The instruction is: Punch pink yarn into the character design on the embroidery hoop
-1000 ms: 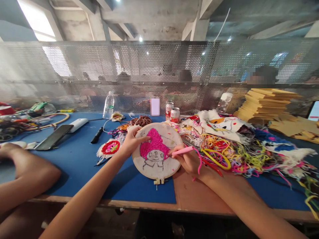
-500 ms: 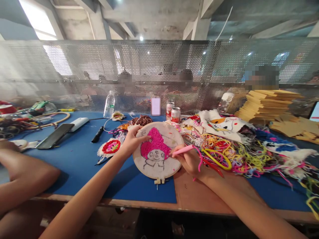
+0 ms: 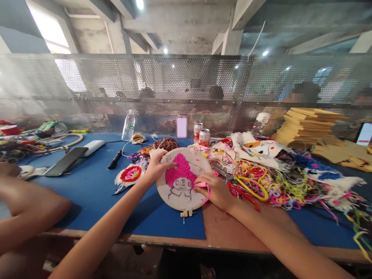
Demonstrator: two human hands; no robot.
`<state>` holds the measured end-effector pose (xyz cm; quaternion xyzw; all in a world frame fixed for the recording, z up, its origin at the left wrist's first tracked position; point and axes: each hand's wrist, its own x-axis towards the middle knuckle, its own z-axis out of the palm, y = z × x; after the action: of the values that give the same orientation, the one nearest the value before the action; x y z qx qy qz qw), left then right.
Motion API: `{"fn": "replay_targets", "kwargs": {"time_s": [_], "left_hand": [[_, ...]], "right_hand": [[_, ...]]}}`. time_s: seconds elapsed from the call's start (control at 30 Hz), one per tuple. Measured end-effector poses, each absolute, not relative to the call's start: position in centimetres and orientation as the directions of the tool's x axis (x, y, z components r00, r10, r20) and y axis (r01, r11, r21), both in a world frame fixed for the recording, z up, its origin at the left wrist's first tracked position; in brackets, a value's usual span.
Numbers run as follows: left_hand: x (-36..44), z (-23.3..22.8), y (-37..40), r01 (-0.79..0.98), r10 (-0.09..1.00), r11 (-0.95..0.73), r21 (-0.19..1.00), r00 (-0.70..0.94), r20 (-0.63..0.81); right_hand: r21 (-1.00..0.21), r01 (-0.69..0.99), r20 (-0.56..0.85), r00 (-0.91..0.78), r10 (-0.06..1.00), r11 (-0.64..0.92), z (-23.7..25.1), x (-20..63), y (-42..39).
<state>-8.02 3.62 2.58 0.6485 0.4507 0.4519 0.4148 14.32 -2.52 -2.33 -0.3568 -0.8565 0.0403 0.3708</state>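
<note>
A round embroidery hoop with white cloth is held up above the table's front part, its screw clamp at the bottom. On the cloth is a drawn character whose hood is filled with bright pink yarn loops; the face and lower outlines are bare line. My left hand grips the hoop's upper left rim, thumb over the cloth. In my right hand, fingers closed, is a pink punch needle threaded with pink yarn, against the cloth at the hood's right edge. Its tip is hidden.
Tangled yarn and yellow-handled scissors lie right. Two cans, a bottle and a cardboard stack stand behind. A phone and black marker lie left, near another person's arm.
My right hand has tipped the punch needle and brought it closer to the cloth, so its handle looks shorter. My left hand keeps its grip. The view has tilted up slightly.
</note>
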Motion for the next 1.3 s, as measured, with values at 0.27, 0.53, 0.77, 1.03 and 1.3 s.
{"fn": "replay_targets", "kwargs": {"time_s": [0.27, 0.53, 0.77, 1.03, 1.3], "left_hand": [[-8.0, 2.7, 3.6, 0.199, 0.972, -0.2, 0.959, 0.162, 0.169], [-7.9, 2.7, 3.5, 0.24, 0.981, -0.169, 0.956, 0.133, 0.14], [-8.2, 2.2, 3.9, 0.26, 0.973, -0.215, 0.941, 0.142, 0.183], [-8.3, 1.9, 4.2, 0.284, 0.977, -0.193, 0.939, 0.147, 0.156], [-8.3, 1.9, 4.2, 0.263, 0.972, -0.208, 0.942, 0.162, 0.169]], "right_hand": [[-0.409, 0.487, 0.577, -0.518, 0.632, 0.772, -1.4, 14.4, -3.3], [-0.458, 0.424, 0.52, -0.585, 0.622, 0.782, -1.4, 15.0, -2.8], [-0.403, 0.455, 0.589, -0.535, 0.605, 0.794, -1.8, 14.9, -2.5], [-0.538, 0.406, 0.623, -0.398, 0.673, 0.739, -2.4, 14.8, -2.6], [-0.535, 0.446, 0.625, -0.363, 0.691, 0.718, -2.5, 14.9, -2.6]]}}
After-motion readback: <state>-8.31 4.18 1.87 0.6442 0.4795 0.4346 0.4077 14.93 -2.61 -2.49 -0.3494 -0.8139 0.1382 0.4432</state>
